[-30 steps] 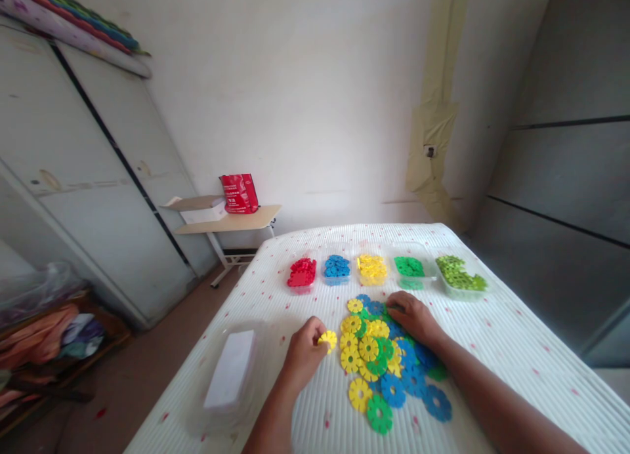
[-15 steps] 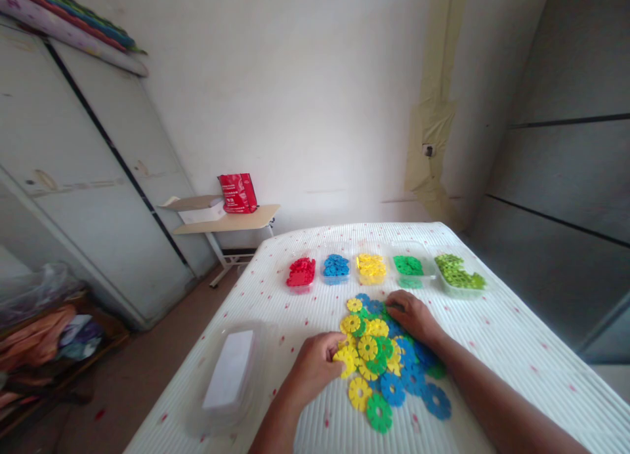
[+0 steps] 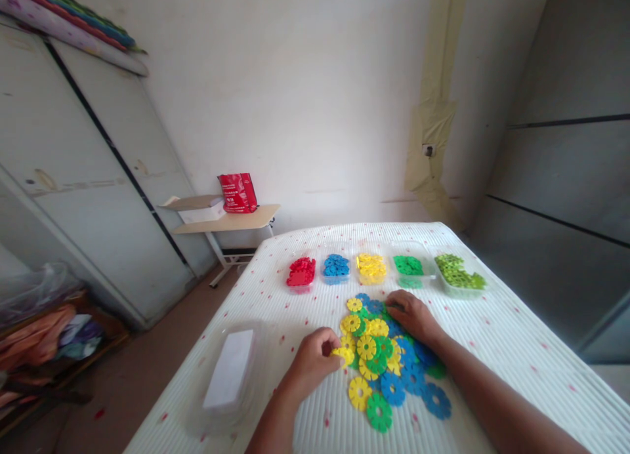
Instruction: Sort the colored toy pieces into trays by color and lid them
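Note:
A loose pile of flower-shaped plastic discs (image 3: 392, 388) in yellow, green and blue lies on the table in front of me. At the pile's left edge my left hand (image 3: 317, 355) pinches a yellow disc (image 3: 344, 355) between thumb and fingers, tilted nearly edge-on. My right hand (image 3: 412, 315) lies over the far right side of the pile, touching blue and green discs with its fingers stretched out; its fingertips are partly hidden.
Clear tubs stand in a row behind the pile, holding red (image 3: 301, 272), blue (image 3: 336, 268), yellow (image 3: 371, 268), green (image 3: 408, 265) and light green pieces (image 3: 459, 272). A clear container with a white panel (image 3: 230, 369) lies left. A side table (image 3: 246, 219) carries a red bag (image 3: 238, 193).
My left hand has lifted the yellow disc slightly and tipped it from face-on toward edge-on. The right hand stays in the same place.

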Tool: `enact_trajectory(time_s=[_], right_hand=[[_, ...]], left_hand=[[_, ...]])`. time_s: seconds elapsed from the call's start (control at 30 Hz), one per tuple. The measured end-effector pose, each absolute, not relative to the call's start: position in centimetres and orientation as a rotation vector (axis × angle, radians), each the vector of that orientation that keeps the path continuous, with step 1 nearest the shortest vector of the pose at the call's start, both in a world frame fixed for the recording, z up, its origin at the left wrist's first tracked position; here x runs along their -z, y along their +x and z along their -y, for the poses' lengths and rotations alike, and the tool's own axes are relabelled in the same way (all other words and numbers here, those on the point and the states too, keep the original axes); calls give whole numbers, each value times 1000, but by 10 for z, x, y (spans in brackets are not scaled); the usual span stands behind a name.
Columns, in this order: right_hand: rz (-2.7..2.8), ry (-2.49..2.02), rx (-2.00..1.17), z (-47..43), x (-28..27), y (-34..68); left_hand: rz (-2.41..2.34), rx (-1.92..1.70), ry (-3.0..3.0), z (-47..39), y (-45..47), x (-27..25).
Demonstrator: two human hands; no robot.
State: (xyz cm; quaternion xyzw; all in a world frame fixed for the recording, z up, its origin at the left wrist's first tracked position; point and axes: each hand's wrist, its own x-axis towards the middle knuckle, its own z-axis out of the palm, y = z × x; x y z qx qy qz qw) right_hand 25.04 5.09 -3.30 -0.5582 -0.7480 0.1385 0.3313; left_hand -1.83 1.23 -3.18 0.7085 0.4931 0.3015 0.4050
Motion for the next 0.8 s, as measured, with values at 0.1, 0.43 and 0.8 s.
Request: enact_trajectory(time_s=[0.1, 0.43, 0.8], right_hand=[[1947, -1470, -362, -51, 34, 250], [1955, -1475, -357, -51, 34, 251], [1957, -1462, -352, -52, 37, 251]], left_hand=[[-1220, -875, 1798, -14, -16, 33], [-1402, -789, 1967, -8, -3, 27], [-1375, -861, 1785, -10, 1, 35]])
